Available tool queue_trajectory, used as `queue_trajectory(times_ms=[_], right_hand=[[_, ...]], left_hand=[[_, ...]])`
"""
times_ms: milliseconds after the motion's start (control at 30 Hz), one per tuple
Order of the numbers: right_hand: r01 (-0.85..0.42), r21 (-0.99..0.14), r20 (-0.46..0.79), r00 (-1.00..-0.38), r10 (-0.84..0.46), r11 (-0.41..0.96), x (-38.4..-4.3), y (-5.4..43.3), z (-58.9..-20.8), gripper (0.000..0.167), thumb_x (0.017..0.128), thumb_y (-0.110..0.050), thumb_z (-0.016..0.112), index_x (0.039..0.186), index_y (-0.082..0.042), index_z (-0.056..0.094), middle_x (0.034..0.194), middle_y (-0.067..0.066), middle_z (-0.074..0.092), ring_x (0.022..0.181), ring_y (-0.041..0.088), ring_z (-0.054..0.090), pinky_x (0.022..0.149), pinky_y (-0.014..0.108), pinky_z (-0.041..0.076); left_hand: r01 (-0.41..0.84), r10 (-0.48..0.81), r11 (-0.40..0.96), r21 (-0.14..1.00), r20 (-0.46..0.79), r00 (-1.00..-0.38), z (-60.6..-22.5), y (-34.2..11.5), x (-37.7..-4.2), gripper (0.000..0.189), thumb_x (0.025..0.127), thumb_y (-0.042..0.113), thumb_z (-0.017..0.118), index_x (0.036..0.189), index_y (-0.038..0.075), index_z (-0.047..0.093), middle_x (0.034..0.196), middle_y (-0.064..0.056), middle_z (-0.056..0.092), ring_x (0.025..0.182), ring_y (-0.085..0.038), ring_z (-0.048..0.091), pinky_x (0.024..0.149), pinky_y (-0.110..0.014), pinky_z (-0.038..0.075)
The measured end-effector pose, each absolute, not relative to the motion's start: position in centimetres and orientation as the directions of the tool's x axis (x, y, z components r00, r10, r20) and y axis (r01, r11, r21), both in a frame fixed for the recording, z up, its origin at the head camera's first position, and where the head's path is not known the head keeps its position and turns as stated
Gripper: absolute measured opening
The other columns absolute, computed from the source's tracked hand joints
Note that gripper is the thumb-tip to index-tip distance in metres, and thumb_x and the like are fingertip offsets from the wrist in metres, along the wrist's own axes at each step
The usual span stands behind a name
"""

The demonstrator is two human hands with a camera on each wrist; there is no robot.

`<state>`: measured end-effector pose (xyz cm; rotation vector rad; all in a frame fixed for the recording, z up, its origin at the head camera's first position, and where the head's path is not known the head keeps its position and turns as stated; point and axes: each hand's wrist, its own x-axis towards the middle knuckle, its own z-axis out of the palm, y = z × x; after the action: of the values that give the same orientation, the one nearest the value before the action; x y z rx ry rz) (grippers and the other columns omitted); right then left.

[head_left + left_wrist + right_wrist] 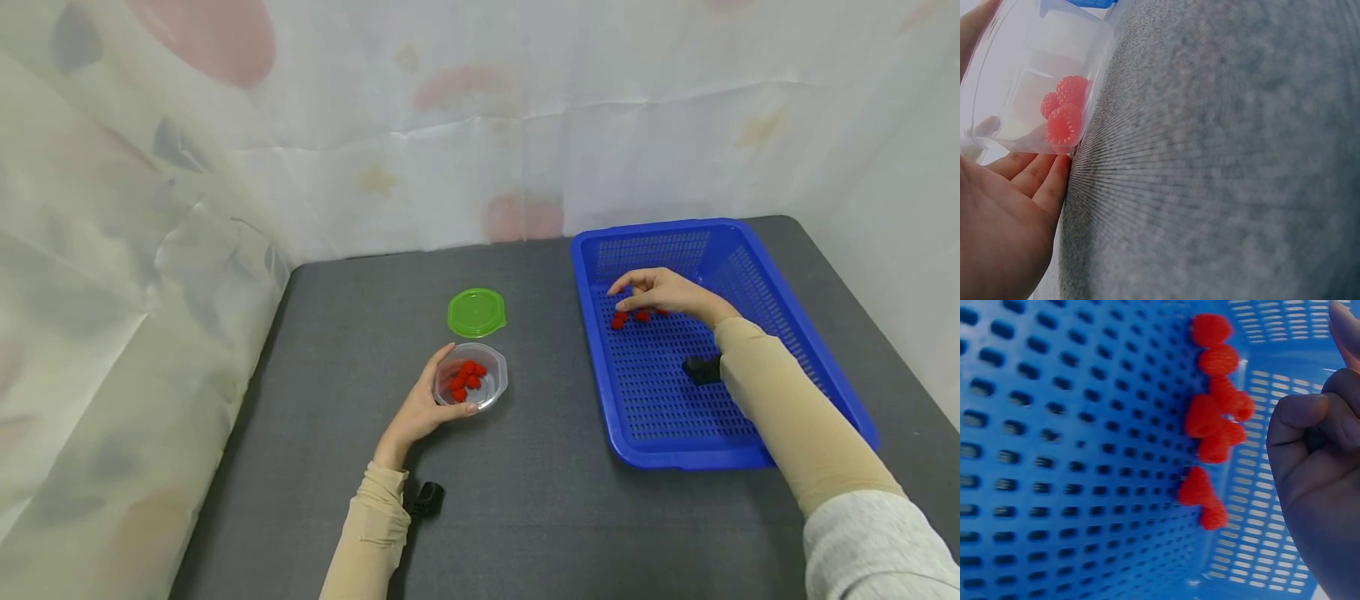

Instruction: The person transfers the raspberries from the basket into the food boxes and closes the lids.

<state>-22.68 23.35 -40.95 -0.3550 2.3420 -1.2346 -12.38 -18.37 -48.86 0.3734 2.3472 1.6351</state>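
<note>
My left hand (pixel 423 407) grips a clear plastic tub (pixel 492 360) from its left side, thumb at the near side and fingers at the far side. Several red raspberries (pixel 460 382) lie inside the tub; the left wrist view shows raspberries (pixel 1063 124) through its wall. Over the blue basket (pixel 617 433), my right hand (pixel 663 293) hovers with thumb and index finger apart and the other fingers bent. Nothing shows between its fingers. Below it, several raspberries (pixel 642 316) lie on the basket floor, also seen as raspberries (pixel 1205 416) in the right wrist view.
A green lid (pixel 477 312) lies flat just beyond the tub on the dark grey table (pixel 525 500). Pale patterned sheets (pixel 450 183) hang behind the table and at its left. The basket has raised walls and stands at the table's right.
</note>
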Motion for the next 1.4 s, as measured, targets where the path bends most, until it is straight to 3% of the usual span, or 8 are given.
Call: queue_trajectory(times_ms=[367,633,767,900,1000,1400], right_hand=[[-0.025,-0.782,-0.336,-0.825,-0.455,0.623,-22.6,23.4,-42.9,0.036,0.089,-0.021,0.062,0.121,-0.003,0.058,0.053,-0.008,0.029,0.048,0.006,0.027,0.054,0.029,0.03],[-0.05,-0.759,-0.336,-0.824,-0.456,0.649,-22.5,23.6,-43.5,0.033,0.09,-0.023,0.061,0.117,-0.005,0.06,0.07,0.002,0.049,0.056,0.01,0.036,0.057,0.03,0.035],[-0.069,-0.741,-0.327,-0.832,-0.448,0.668,-22.5,23.5,-43.6,0.03,0.091,-0.022,0.06,0.116,-0.006,0.062,0.097,0.013,0.062,0.072,0.016,0.044,0.064,0.031,0.036],[-0.111,-0.708,-0.314,-0.835,-0.451,0.698,-22.6,23.4,-43.6,0.029,0.092,-0.02,0.059,0.117,-0.006,0.063,0.126,0.019,0.057,0.108,0.032,0.051,0.085,0.041,0.043],[-0.138,-0.679,-0.312,-0.834,-0.454,0.721,-22.7,23.2,-43.6,0.03,0.091,-0.02,0.059,0.118,-0.006,0.063,0.13,0.022,0.054,0.124,0.039,0.044,0.097,0.052,0.039],[-0.208,-0.62,-0.318,-0.815,-0.485,0.756,-22.7,22.9,-43.0,0.035,0.091,-0.017,0.06,0.123,-0.004,0.06,0.132,0.024,0.053,0.129,0.043,0.039,0.102,0.057,0.035]], left_hand=[[0.058,0.345,0.353,0.934,-0.073,-0.936,-49.1,-18.5,-12.2,0.098,0.069,0.024,0.083,0.144,0.035,0.021,0.142,-0.003,0.044,0.131,-0.024,0.041,0.111,-0.05,0.026],[0.045,0.347,0.345,0.938,-0.083,-0.934,-49.2,-18.5,-12.2,0.097,0.071,0.023,0.082,0.145,0.035,0.02,0.142,-0.003,0.044,0.132,-0.024,0.041,0.111,-0.05,0.027],[0.047,0.347,0.342,0.938,-0.08,-0.934,-49.3,-18.5,-12.3,0.097,0.071,0.023,0.082,0.145,0.035,0.02,0.142,-0.004,0.044,0.132,-0.024,0.041,0.111,-0.05,0.027],[0.05,0.347,0.335,0.941,-0.074,-0.935,-49.2,-18.5,-12.3,0.097,0.071,0.023,0.082,0.144,0.035,0.021,0.142,-0.004,0.044,0.132,-0.025,0.041,0.111,-0.05,0.026],[0.049,0.346,0.338,0.94,-0.076,-0.935,-49.2,-18.5,-12.3,0.096,0.071,0.024,0.082,0.144,0.037,0.021,0.142,-0.003,0.044,0.132,-0.024,0.04,0.111,-0.05,0.026],[0.077,0.354,0.329,0.941,-0.048,-0.934,-49.2,-18.6,-12.5,0.097,0.07,0.022,0.082,0.145,0.032,0.022,0.142,-0.006,0.044,0.132,-0.027,0.041,0.111,-0.051,0.027]])
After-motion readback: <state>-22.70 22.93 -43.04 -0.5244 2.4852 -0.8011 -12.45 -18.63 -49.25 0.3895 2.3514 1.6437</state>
